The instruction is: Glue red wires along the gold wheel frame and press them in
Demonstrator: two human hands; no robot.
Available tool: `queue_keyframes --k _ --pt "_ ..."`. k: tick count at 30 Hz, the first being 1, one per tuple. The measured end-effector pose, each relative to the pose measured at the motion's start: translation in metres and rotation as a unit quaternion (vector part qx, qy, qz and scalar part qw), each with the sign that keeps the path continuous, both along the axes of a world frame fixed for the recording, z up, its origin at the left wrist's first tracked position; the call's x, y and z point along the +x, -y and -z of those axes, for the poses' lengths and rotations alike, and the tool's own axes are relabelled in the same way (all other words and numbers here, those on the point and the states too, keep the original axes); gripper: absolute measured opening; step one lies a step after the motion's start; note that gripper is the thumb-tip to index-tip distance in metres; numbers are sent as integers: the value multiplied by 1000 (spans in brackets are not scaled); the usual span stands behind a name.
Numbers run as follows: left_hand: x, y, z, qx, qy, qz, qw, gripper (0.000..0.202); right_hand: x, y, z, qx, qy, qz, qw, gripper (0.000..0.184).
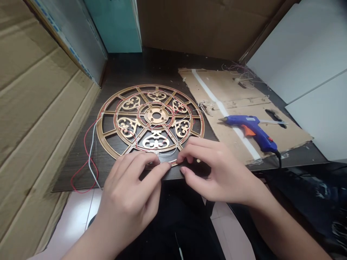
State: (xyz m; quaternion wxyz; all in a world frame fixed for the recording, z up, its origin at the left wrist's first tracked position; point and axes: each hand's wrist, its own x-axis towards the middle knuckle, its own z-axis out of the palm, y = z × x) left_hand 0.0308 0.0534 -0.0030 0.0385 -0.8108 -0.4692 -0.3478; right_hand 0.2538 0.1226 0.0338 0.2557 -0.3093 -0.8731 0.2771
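Round gold openwork metal frame (150,121) lay centre frame on dark table (162,68), its near rim under both hands. Left hand (130,195) and right hand (217,169) pinched thin wire (90,151) against rim.

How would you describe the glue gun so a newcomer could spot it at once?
Start at the dark table, then move to the flat cardboard sheet on its right side. The glue gun lies there on its side, away from both hands; it is the only blue thing, with an orange trigger and a black cord.
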Motion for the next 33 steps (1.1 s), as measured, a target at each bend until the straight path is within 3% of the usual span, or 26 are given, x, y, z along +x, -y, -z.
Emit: queue_keyframes --k 17,33 --pt "3 -2 -6 -27 -43 6 999 33 -3 1 -3 7 -6 0 1000 15" --pt "5 -4 -7 -40 -42 5 998 32 0 4 4 83 -34 50 995 17"
